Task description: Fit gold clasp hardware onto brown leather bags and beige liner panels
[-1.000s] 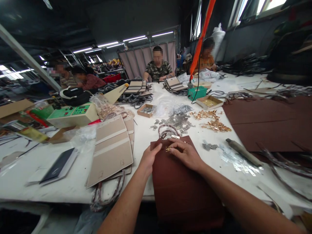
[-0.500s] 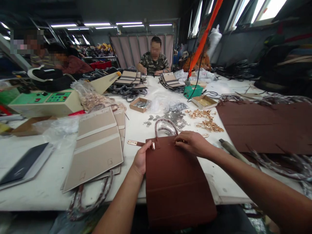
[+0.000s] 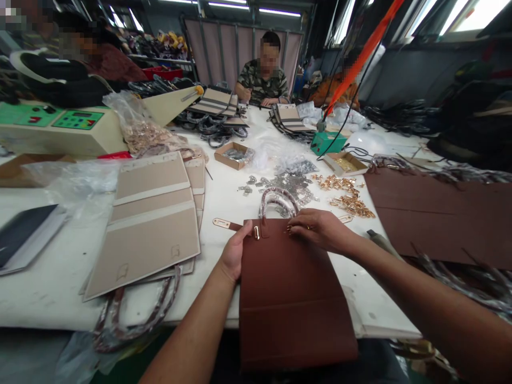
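Note:
A brown leather bag panel (image 3: 294,288) hangs over the table's front edge towards me. My left hand (image 3: 232,256) is closed on its left edge, with the thumb on top near a gold clasp (image 3: 256,232). My right hand (image 3: 320,228) is at the panel's upper right, its fingers pinching a small gold fitting (image 3: 288,229), partly hidden by them. Between the hands, a plastic-wrapped handle (image 3: 262,201) rises from the top edge. A strap with a gold slotted plate (image 3: 221,223) sticks out to the left; a similar plate (image 3: 345,218) shows behind my right hand.
Beyond the panel lie loose grey metal plates (image 3: 286,184) and gold fittings (image 3: 352,206). Beige-backed panels (image 3: 154,213) are stacked on the left, brown panels (image 3: 436,213) on the right. A green-panelled machine (image 3: 92,133) stands at far left. Across the table sits a co-worker (image 3: 262,80).
The camera view has tilted down and turned slightly. Both hands stay in about the same places on the panel; the gold fitting at my right fingertips shows more clearly.

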Action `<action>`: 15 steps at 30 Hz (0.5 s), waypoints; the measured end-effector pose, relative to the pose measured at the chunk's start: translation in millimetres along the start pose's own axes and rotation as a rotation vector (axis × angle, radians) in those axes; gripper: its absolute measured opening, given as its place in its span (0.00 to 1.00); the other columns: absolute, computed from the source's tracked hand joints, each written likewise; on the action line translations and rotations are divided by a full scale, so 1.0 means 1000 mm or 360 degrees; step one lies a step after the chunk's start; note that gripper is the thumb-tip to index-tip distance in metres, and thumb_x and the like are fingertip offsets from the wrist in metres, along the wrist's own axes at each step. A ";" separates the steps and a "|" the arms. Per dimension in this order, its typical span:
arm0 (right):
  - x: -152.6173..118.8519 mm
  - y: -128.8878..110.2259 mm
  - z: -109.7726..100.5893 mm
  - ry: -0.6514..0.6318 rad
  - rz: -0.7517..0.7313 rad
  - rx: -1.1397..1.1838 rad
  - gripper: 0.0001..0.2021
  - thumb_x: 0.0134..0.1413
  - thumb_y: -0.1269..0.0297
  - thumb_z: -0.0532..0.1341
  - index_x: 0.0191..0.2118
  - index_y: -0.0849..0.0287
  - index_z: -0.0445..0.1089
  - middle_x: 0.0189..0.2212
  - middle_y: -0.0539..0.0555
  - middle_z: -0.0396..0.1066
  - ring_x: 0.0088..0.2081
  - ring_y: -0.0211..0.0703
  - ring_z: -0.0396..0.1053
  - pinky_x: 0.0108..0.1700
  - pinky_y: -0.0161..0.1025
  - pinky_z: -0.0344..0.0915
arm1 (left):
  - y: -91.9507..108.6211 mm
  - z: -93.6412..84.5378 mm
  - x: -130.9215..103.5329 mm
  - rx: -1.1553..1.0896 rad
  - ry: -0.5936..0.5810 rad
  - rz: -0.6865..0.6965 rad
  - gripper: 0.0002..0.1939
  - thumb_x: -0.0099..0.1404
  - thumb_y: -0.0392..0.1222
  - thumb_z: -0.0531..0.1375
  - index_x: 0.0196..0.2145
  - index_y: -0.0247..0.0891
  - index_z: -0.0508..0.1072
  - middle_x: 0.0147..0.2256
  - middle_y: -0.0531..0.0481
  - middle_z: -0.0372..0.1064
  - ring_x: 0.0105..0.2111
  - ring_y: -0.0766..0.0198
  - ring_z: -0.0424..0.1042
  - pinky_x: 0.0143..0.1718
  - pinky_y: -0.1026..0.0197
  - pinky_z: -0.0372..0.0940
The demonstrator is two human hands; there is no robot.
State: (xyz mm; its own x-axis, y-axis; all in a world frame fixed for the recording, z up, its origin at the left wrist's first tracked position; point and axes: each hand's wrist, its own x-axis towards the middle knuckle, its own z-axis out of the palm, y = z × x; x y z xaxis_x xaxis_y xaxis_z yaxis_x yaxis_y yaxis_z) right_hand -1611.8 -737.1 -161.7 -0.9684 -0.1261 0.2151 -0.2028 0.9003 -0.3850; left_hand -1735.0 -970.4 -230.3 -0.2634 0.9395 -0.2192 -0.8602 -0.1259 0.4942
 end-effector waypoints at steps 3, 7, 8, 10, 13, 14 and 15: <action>0.003 0.001 -0.001 -0.0032 0.0032 -0.0064 0.14 0.74 0.57 0.57 0.46 0.51 0.80 0.42 0.54 0.78 0.43 0.49 0.75 0.45 0.42 0.68 | 0.000 -0.001 0.000 -0.0031 -0.0027 0.0003 0.33 0.68 0.62 0.60 0.57 0.31 0.74 0.50 0.33 0.78 0.57 0.38 0.74 0.61 0.39 0.66; 0.006 0.000 -0.005 -0.0105 -0.0010 -0.0121 0.14 0.75 0.57 0.56 0.47 0.50 0.80 0.42 0.53 0.78 0.43 0.48 0.75 0.45 0.42 0.68 | 0.000 -0.001 0.000 -0.0067 -0.0008 -0.0004 0.33 0.68 0.62 0.60 0.56 0.30 0.74 0.50 0.33 0.78 0.57 0.38 0.74 0.61 0.39 0.65; 0.007 0.000 -0.006 -0.0119 -0.0029 -0.0136 0.14 0.75 0.57 0.56 0.48 0.50 0.80 0.42 0.54 0.78 0.43 0.49 0.75 0.45 0.42 0.68 | 0.000 -0.001 0.000 -0.0081 -0.0011 -0.0009 0.33 0.69 0.62 0.60 0.56 0.30 0.74 0.50 0.33 0.78 0.57 0.38 0.74 0.61 0.39 0.65; 0.006 -0.001 -0.008 -0.0143 -0.0061 -0.0155 0.13 0.74 0.57 0.56 0.48 0.50 0.80 0.43 0.54 0.78 0.44 0.50 0.75 0.45 0.43 0.68 | 0.001 -0.002 0.000 -0.0105 -0.0032 -0.0019 0.33 0.69 0.63 0.60 0.56 0.30 0.74 0.50 0.33 0.78 0.56 0.38 0.75 0.61 0.39 0.65; 0.005 -0.002 -0.009 -0.0159 -0.0071 -0.0168 0.13 0.74 0.57 0.57 0.49 0.49 0.80 0.43 0.55 0.78 0.44 0.51 0.75 0.45 0.43 0.68 | 0.001 -0.002 0.001 -0.0107 -0.0055 -0.0018 0.33 0.68 0.63 0.60 0.56 0.31 0.75 0.50 0.33 0.78 0.56 0.37 0.75 0.61 0.38 0.65; 0.005 -0.002 -0.008 -0.0162 -0.0072 -0.0190 0.13 0.74 0.57 0.57 0.49 0.49 0.79 0.44 0.55 0.78 0.44 0.51 0.75 0.45 0.43 0.68 | 0.001 -0.002 0.001 -0.0098 -0.0056 -0.0021 0.33 0.68 0.63 0.61 0.56 0.32 0.75 0.49 0.34 0.79 0.55 0.37 0.75 0.61 0.38 0.65; 0.006 -0.002 -0.007 -0.0166 -0.0073 -0.0224 0.13 0.74 0.57 0.57 0.49 0.49 0.79 0.44 0.55 0.78 0.44 0.51 0.75 0.44 0.43 0.68 | 0.001 -0.002 0.001 -0.0089 -0.0056 -0.0028 0.33 0.68 0.64 0.61 0.56 0.32 0.75 0.49 0.34 0.79 0.55 0.37 0.75 0.61 0.37 0.65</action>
State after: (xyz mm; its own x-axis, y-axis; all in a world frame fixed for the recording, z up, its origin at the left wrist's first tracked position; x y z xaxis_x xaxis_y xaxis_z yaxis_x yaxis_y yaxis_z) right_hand -1615.8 -736.5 -153.4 -0.9699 -0.2040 0.1327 -0.2316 0.9413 -0.2458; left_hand -1736.6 -970.3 -231.5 -0.2333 0.9522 -0.1973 -0.8878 -0.1258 0.4427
